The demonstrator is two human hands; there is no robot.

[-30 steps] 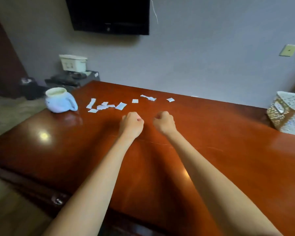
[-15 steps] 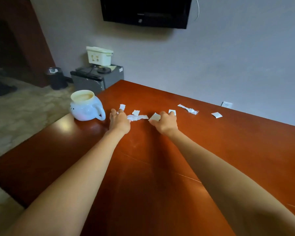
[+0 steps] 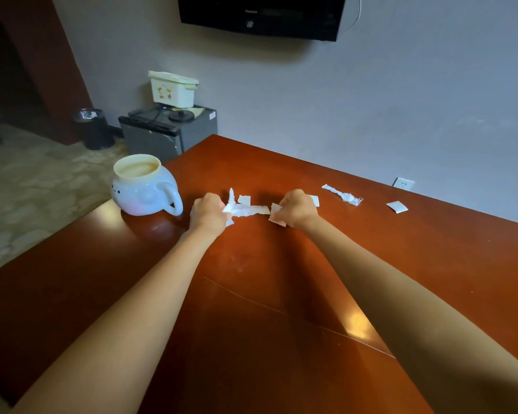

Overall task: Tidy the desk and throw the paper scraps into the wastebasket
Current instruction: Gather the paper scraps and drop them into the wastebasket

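Your left hand (image 3: 207, 211) is curled closed around a bunch of white paper scraps (image 3: 242, 209), with crumpled bits sticking out past your fingers toward the middle of the desk (image 3: 281, 294). Your right hand (image 3: 295, 209) is closed too, pinching a small torn piece (image 3: 276, 215) at its left edge, and another little square (image 3: 314, 200) peeks out just behind your knuckles (can't tell if that one is in your grip or just lying on the wood). Between your two hands a ragged strip stretches flat on the desk, and a small square scrap (image 3: 244, 199) sits just behind it. Further right, well clear of your hand, there's a long twisted strip (image 3: 343, 195) and then one more flat piece (image 3: 397, 206) near the far edge. Off to your left, a round white mug (image 3: 145, 186) stands upright on the desk close to your left hand, handle pointing your way. The wastebasket (image 3: 93, 128) is a dark bin on the floor way over by the brown wall panel, beside a grey mini fridge (image 3: 168, 130) with a cream box (image 3: 172, 89) on top. A black TV (image 3: 262, 14) hangs on the wall above.
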